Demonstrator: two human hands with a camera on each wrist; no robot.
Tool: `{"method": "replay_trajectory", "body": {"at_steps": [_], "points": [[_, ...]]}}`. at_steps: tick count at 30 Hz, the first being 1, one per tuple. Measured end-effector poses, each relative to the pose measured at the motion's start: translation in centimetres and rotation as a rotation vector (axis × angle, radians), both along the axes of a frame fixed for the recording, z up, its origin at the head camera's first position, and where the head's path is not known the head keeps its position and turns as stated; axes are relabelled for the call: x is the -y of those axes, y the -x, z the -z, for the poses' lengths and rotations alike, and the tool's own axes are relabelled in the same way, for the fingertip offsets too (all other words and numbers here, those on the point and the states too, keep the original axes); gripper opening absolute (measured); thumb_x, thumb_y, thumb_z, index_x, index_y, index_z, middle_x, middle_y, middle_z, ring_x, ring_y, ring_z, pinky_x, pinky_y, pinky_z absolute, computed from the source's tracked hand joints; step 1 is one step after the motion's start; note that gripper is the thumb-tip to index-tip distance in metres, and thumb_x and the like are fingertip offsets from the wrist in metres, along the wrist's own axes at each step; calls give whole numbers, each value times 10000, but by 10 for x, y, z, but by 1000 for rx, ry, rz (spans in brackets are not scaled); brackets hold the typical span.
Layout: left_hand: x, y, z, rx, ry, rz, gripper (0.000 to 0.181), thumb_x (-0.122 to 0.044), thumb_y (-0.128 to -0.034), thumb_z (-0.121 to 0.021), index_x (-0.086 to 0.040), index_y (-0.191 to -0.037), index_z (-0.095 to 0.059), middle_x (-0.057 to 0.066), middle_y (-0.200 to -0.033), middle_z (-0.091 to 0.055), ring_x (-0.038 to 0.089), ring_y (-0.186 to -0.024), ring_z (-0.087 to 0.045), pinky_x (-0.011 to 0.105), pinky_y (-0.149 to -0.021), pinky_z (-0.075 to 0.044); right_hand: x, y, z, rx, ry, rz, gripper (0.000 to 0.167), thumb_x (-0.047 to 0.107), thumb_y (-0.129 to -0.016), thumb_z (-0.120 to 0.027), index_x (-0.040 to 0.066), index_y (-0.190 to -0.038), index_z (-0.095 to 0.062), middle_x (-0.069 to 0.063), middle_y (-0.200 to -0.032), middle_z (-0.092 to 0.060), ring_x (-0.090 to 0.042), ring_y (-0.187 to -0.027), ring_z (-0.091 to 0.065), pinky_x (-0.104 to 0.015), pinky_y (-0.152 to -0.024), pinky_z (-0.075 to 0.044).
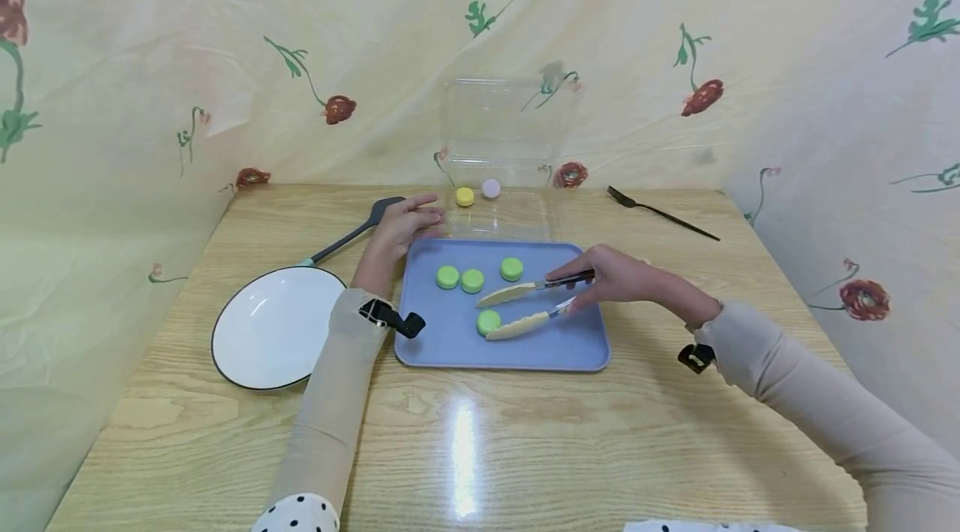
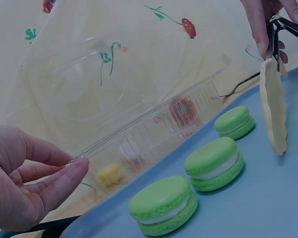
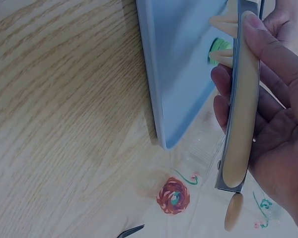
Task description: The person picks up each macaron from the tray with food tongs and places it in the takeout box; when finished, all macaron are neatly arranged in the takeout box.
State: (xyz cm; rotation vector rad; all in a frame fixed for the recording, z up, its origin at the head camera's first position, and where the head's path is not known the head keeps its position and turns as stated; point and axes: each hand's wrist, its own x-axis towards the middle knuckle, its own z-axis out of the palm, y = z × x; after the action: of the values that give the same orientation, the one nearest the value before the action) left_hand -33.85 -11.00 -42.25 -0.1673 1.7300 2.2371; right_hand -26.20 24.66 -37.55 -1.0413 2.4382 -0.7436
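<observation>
My right hand grips a pair of tongs with cream tips, spread apart over the blue tray. The lower tip touches or nearly touches a green macaron; the upper tip lies below another green macaron. Two more green macarons sit side by side on the tray's left. With thumb and fingers my left hand pinches the edge of a clear plastic box behind the tray. Its lid stands raised; a yellow macaron and a lilac macaron are inside.
A white pan stands left of the tray, beside my left forearm. A dark spatula lies behind it, its head near my left hand. At the back right lies a black fork. Flowered cloth hangs behind the wooden table.
</observation>
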Motion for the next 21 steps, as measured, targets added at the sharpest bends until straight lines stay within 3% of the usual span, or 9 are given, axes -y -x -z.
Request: {"method": "replay_trajectory", "body": {"at_steps": [7, 14, 21], "points": [[-1, 0, -1, 5, 2, -2, 569, 82, -995, -556, -41, -1537, -432, 251, -1497, -516, 364, -1384, -522, 432, -1150, -497, 2, 3, 1, 33, 13, 22, 527, 177, -820, -857, 23, -1296, -693, -156, -1175, -755, -313, -969, -700, -195, -703, -558], [-1, 1, -1, 6, 8, -1, 569, 78, -998, -554, -45, -1540, -429, 244, -1497, -520, 362, -1382, -524, 431, -1149, -498, 3, 4, 2, 23, 27, 32, 487, 164, -825, -850, 1, -1262, -709, -165, -1080, -772, -148, -868, -680, -185, -627, -523], [0, 0, -1, 11, 3, -2, 570, 77, -1000, -552, -48, -1542, -428, 241, -1502, -517, 362, -1382, -524, 434, -1154, -493, 4, 4, 2, 24, 22, 46, 484, 164, -825, -850, 12, -1263, -711, -144, -1023, -779, -101, -825, -655, -172, -600, -500]]}}
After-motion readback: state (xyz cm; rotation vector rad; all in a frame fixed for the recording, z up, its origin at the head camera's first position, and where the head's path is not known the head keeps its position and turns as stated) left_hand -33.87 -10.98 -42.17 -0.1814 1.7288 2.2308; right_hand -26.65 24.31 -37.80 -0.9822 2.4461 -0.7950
